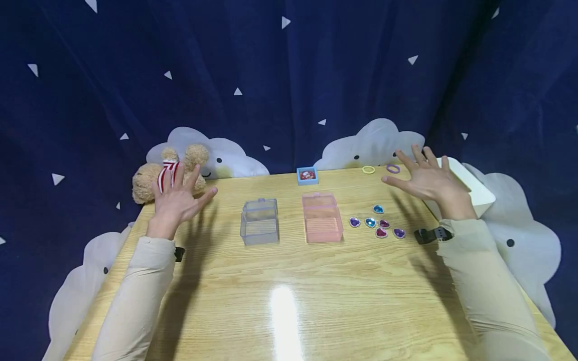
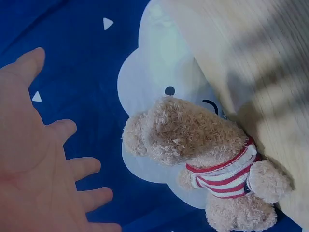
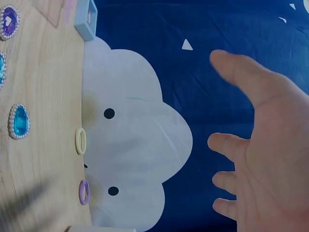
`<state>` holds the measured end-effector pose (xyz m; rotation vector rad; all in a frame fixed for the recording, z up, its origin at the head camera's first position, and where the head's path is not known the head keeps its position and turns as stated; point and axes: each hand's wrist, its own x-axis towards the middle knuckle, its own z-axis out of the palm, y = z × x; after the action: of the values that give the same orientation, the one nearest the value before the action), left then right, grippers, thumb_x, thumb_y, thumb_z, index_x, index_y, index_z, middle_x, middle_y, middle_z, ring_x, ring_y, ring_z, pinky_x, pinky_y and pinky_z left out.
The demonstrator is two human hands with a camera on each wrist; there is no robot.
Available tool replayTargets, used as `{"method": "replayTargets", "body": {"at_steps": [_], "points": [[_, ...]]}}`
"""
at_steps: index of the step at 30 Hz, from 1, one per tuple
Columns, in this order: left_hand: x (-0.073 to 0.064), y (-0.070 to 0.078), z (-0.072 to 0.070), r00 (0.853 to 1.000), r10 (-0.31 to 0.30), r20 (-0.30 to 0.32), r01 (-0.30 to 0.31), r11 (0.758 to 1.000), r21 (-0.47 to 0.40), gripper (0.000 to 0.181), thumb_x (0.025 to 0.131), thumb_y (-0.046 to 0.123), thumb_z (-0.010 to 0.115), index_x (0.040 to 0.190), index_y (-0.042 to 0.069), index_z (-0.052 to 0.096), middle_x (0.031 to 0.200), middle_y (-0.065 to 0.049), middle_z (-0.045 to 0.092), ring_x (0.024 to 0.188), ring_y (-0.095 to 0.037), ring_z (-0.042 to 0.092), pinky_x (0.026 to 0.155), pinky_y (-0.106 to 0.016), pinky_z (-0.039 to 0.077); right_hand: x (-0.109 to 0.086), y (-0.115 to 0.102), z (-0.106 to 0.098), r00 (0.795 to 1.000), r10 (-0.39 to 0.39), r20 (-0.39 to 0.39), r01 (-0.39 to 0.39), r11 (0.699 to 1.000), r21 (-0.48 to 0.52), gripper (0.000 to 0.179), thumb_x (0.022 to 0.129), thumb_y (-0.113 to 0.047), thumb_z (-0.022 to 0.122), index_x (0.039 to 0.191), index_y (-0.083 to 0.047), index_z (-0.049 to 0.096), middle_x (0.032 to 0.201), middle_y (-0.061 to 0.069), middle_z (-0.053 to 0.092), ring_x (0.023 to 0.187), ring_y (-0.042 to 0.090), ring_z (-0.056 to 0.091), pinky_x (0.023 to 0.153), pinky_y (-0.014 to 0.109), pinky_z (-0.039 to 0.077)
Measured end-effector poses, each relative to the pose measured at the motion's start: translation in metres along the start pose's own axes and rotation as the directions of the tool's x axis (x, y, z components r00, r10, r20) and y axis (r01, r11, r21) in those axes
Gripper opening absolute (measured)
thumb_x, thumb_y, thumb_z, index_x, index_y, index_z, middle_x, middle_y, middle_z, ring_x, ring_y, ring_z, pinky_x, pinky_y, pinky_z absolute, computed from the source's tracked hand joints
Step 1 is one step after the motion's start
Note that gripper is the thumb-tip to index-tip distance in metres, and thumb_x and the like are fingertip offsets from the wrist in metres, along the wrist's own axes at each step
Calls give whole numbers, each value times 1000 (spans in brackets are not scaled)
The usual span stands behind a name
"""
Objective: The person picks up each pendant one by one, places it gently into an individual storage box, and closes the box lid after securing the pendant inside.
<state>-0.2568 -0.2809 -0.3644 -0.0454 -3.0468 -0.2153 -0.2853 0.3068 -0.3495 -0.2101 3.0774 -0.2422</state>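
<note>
My left hand [image 1: 176,200] is raised with fingers spread in front of a teddy bear [image 2: 203,140] in a red-and-white striped shirt, at the table's far left. My right hand [image 1: 431,183], likewise spread, hovers over the right side near a white box [image 1: 467,188]. Neither hand holds anything. Between them stand a clear grey box [image 1: 259,230] and a clear pink box [image 1: 323,228], both with lids raised. Several heart- and drop-shaped gems, among them a blue drop gem [image 3: 20,121], lie right of the pink box.
A small light-blue square box [image 1: 307,176] with a red picture inside sits at the table's back edge. A yellow ring [image 1: 368,170] and a purple ring [image 1: 393,169] lie further right along that edge. Behind hangs a dark blue curtain [image 1: 253,60] with white clouds.
</note>
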Motion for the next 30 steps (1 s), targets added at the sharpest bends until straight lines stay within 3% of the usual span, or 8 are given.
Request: {"method": "replayTargets", "body": {"at_steps": [4,8,15,18,23,30], "points": [[0,2,0,1000,2,21,-1,1000,-32,86,94,75,35,162,31,4,168,-21,-4,152,-51,-3,114,-77,-6,1,0,1,1000,-5,12,5,1000,4,101,88,-83,35,162,-22,7,166,24,-9,151,51,-9,111,79,-6],[0,4,1,999,16,47,-13,998,-66,87,95,73,36,162,27,5,165,-26,11,149,-54,11,115,-76,5,2,0,2,1000,-22,22,21,1000,15,99,89,-81,39,161,-19,15,166,26,1,151,52,-2,112,79,-1],[0,8,7,997,71,10,-67,973,-221,85,97,65,45,160,15,21,159,-27,31,147,-48,28,118,-63,25,6,-2,5,996,-88,-15,89,994,58,87,92,-69,51,157,-14,31,160,28,27,146,53,23,113,73,23],[1,11,11,997,81,-11,-81,954,-289,78,97,60,50,157,13,32,157,-24,38,145,-45,34,118,-60,28,7,-3,6,995,-95,-20,96,991,94,82,93,-64,54,156,-15,34,158,27,34,141,53,32,110,70,30],[1,17,16,995,85,-45,-96,912,-399,65,97,47,60,148,9,47,146,-21,54,129,-42,55,110,-57,41,7,-3,9,995,-97,-22,99,986,133,77,94,-61,56,154,-15,38,151,25,45,134,53,43,105,69,38],[-2,30,24,995,85,-56,-101,811,-577,54,95,32,69,141,8,54,135,-22,62,121,-43,62,98,-53,53,7,-4,14,989,-138,-60,146,973,181,64,95,-42,65,146,-6,48,132,27,62,119,47,59,97,62,46]]}}
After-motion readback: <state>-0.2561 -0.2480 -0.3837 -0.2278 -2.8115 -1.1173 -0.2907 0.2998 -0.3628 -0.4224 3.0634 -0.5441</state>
